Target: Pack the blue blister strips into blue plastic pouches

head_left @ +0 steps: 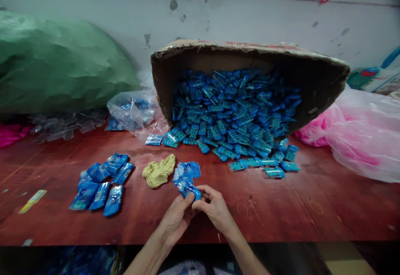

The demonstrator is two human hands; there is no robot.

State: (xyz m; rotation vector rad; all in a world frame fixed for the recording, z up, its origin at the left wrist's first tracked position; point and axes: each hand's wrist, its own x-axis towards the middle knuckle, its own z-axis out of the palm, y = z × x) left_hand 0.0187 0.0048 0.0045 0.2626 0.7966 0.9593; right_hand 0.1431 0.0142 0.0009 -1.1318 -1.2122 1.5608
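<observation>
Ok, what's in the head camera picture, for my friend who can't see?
A person's left hand and right hand hold a small blue packet over a red table. Behind, a cardboard box lies on its side, blue packs spilling out. A crumpled yellow thing and more blue packets lie to the left.

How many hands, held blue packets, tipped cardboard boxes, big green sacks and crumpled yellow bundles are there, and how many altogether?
Hands: 2 (left hand, right hand)
Held blue packet: 1
Cardboard box: 1
Green sack: 1
Yellow bundle: 1
Total: 6
</observation>
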